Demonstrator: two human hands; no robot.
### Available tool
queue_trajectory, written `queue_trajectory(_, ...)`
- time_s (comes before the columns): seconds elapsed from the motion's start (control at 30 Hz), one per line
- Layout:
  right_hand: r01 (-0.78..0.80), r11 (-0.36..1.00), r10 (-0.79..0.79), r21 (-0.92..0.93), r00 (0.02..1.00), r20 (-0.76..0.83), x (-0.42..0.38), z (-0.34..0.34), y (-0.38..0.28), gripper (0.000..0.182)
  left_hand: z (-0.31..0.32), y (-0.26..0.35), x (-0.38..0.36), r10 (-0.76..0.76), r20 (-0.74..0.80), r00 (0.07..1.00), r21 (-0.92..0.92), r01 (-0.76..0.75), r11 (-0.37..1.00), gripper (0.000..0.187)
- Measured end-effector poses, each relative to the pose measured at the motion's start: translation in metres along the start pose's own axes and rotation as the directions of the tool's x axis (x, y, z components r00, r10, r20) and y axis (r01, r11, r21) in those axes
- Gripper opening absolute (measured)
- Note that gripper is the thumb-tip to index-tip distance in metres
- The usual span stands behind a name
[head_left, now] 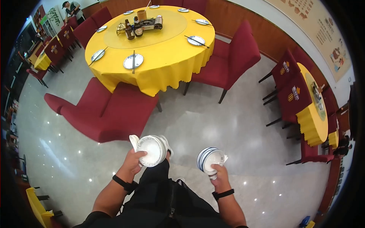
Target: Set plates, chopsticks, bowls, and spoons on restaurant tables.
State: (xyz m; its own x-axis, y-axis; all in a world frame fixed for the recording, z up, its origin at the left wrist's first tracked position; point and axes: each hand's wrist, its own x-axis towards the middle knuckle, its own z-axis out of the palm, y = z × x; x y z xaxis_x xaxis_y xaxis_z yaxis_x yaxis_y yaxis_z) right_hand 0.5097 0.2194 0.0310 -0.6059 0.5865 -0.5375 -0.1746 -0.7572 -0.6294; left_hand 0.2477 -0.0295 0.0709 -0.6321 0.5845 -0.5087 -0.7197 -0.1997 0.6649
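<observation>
My left hand [134,161] grips a stack of small white plates [151,151] with patterned rims, thumb over the top one. White spoons [134,141] stick out beside that stack. In my right hand [219,175] is a stack of white bowls [210,159] with blue bands, the thumb pressed on the rim. A small white piece [226,159] shows at the bowls' right edge; its kind I cannot make out. Both stacks are held apart over the floor, in front of my body.
Ahead stands a round table [167,64] with a yellow cloth, set with plates [133,61] and chopsticks, with bottles [129,30] near its middle. Red chairs [114,110] and another chair [232,60] flank it. A second table [313,125] is at right. Far left, a person [73,10] leans over.
</observation>
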Motion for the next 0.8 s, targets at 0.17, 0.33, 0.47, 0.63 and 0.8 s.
queue_trajectory(0.17, -0.104, 0.994, 0.103, -0.015, 0.992, -0.072, 0.081, 0.037, -0.013, 0.047, 0.042, 0.033, 0.143, 0.044, -0.020, 0.999, -0.003, -0.044, 0.999, 0.043)
queue_trajectory(0.33, -0.218, 0.972, 0.197, -0.085, 0.959, -0.204, 0.161, 0.092, -0.064, 0.045, 0.077, 0.095, 0.263, 0.082, -0.135, 0.988, 0.136, -0.063, 0.989, 0.024)
queue_trajectory(0.47, -0.067, 0.991, 0.052, -0.113, 0.990, -0.127, 0.232, 0.164, -0.099, 0.048, 0.081, 0.149, 0.335, 0.111, -0.158, 0.981, 0.339, -0.052, 0.939, 0.029)
queue_trajectory(0.63, -0.100, 0.962, 0.090, -0.253, 0.995, -0.051, 0.329, 0.215, -0.126, 0.047, 0.102, 0.190, 0.380, 0.134, -0.232, 0.963, 0.372, -0.040, 0.928, 0.022)
queue_trajectory(0.8, -0.132, 0.909, 0.141, -0.396, 0.990, -0.007, 0.439, 0.280, -0.157, 0.042, 0.108, 0.194, 0.446, 0.226, -0.381, 0.897, 0.355, -0.084, 0.931, 0.019)
